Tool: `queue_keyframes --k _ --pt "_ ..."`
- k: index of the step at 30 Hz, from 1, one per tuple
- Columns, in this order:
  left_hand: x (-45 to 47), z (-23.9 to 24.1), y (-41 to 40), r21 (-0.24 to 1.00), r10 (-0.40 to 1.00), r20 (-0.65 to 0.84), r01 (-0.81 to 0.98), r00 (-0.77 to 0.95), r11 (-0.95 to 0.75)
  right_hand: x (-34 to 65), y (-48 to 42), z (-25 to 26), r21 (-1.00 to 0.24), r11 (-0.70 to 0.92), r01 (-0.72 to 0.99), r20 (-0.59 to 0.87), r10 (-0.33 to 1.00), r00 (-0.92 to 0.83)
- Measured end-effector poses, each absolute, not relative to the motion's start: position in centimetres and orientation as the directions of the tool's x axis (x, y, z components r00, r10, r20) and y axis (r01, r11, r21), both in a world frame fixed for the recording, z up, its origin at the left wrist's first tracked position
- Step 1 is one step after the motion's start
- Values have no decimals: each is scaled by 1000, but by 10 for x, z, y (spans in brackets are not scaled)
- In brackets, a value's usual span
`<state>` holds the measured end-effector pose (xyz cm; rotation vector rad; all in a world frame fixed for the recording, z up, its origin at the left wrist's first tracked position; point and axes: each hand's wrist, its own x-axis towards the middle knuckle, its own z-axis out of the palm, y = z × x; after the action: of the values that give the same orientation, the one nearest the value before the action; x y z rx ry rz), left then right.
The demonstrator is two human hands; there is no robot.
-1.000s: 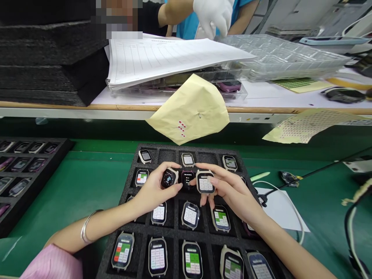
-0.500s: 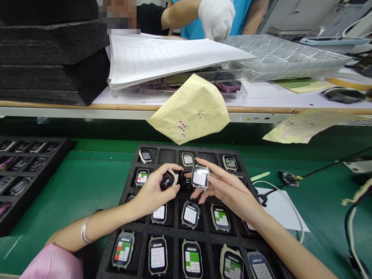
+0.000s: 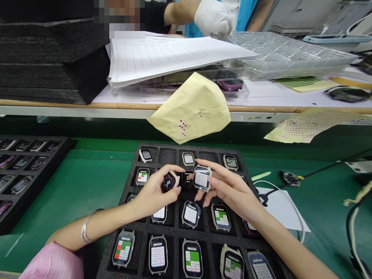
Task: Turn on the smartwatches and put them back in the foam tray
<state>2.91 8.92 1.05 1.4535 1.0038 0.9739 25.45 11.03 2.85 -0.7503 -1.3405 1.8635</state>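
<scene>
A pale-framed smartwatch without a strap [image 3: 169, 182], its screen dark with a small blue mark, is held between the thumb and fingers of my left hand [image 3: 155, 190]. My right hand [image 3: 228, 184] grips another smartwatch [image 3: 202, 178] whose lit screen shows a white grid. Both are above a black foam tray [image 3: 177, 230] with several watches in its compartments. Between my hands a dark-screened watch [image 3: 187, 179] lies in the tray. Nearer me, one watch [image 3: 192, 259] shows green and white cells, and another [image 3: 123, 249] shows red and green ones.
A second foam tray of watches [image 3: 62, 145] is at the left. Black foam blocks [image 3: 43, 58], papers [image 3: 174, 54] and clear plastic trays [image 3: 290, 54] stand on the shelf ahead. A yellow sheet [image 3: 193, 110] hangs from its edge. Across it works a person's white-gloved hand [image 3: 213, 17].
Both held watches stay in my hands, almost unmoved; the right one has tilted slightly. The other person's gloved hand has shifted a little.
</scene>
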Motion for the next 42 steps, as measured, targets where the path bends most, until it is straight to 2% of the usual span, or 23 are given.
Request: queue_keyframes --k 12,18,25,29,42 --pt "30 10 89 998 948 50 7 313 -55 254 110 28 -966 -182 -183 -48 822 -567" --pt "30 12 88 996 944 57 54 326 -78 254 111 28 -988 -122 -98 -49 837 -545" --pt "30 11 88 998 942 59 4 331 -64 254 111 30 -992 -114 -59 -65 845 -531" --pt "30 13 87 997 938 44 41 343 -62 254 111 31 -993 -114 -43 -74 848 -526" --pt "30 14 84 995 959 78 35 272 -91 252 110 33 -992 -123 -10 -101 855 -510"
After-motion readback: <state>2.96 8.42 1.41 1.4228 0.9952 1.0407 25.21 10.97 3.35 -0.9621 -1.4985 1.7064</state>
